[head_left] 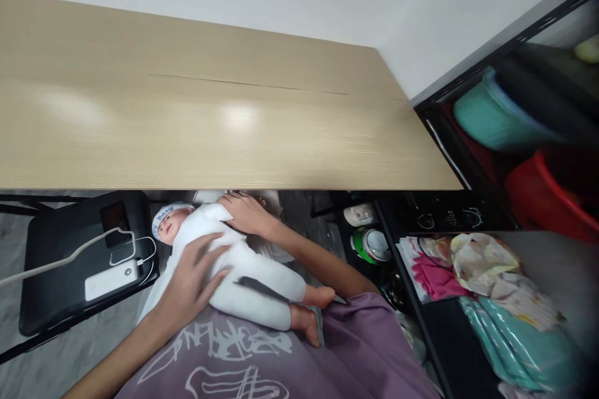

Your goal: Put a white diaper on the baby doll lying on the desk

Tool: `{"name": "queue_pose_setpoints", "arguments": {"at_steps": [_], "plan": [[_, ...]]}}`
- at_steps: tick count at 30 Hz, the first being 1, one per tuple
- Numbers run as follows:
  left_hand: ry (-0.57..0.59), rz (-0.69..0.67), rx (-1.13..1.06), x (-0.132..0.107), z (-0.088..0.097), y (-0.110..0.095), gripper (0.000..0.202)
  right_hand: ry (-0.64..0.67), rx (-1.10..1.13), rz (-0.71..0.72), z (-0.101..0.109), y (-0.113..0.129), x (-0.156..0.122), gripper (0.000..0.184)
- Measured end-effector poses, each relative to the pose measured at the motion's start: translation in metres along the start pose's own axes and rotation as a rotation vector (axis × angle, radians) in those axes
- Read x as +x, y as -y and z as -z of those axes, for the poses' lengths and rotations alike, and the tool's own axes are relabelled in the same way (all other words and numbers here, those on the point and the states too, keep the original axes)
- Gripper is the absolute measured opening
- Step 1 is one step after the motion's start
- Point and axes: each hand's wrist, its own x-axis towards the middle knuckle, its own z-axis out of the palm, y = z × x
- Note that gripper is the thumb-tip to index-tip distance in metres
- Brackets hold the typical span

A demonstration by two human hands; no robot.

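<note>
A baby doll (243, 271) in a white suit and a white printed cap lies across my lap under the table edge, head to the left and bare feet to the right. My left hand (194, 274) lies flat on the doll's chest and belly with its fingers spread. At the doll's far shoulder, my right hand (246, 212) has its fingers curled over the upper arm. A white cloth (274, 249) shows beneath the doll.
A light wooden table top (210, 124) fills the upper view. On the left, a black chair (60, 268) carries a white power bank (110, 279), its cable and a dark phone (115, 217). A black shelf (421, 318) on the right holds folded cloths, bowls and basins.
</note>
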Motion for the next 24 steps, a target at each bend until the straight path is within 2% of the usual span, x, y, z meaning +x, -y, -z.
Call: {"name": "queue_pose_setpoints", "arguments": {"at_steps": [2, 4, 5, 7, 8, 10, 13, 17, 21, 24], "plan": [[-0.22, 0.222, 0.014, -0.04, 0.01, 0.019, 0.046, -0.025, -0.001, 0.073, 0.012, 0.011, 0.001, 0.027], [-0.317, 0.48, -0.025, -0.077, 0.013, 0.039, 0.055, -0.063, 0.003, 0.144, 0.026, 0.021, 0.001, 0.03], [-0.309, 0.622, -0.09, -0.092, 0.012, 0.046, 0.058, -0.082, 0.006, 0.175, 0.034, 0.026, -0.001, 0.031], [-0.203, 0.825, -0.269, -0.109, 0.008, 0.052, 0.065, -0.109, 0.003, 0.224, 0.052, 0.036, -0.007, 0.031], [-0.144, 0.871, -0.358, -0.112, 0.006, 0.051, 0.069, -0.117, -0.007, 0.24, 0.061, 0.041, -0.013, 0.03], [-0.079, 0.863, -0.466, -0.106, 0.006, 0.044, 0.078, -0.139, -0.033, 0.226, 0.079, 0.048, -0.029, 0.028], [-0.085, 0.762, -0.457, -0.081, 0.02, 0.03, 0.077, -0.177, -0.056, 0.119, 0.104, 0.05, -0.06, 0.029], [0.017, 0.562, -0.269, -0.027, 0.062, 0.028, 0.065, -0.241, -0.048, -0.037, 0.125, 0.03, -0.09, 0.044], [0.131, 0.381, -0.063, 0.056, 0.099, 0.038, 0.065, -0.291, -0.044, -0.168, 0.134, -0.009, -0.088, 0.056], [0.171, 0.308, 0.054, 0.122, 0.112, 0.053, 0.061, -0.37, -0.039, -0.278, 0.135, -0.045, -0.073, 0.051]]}}
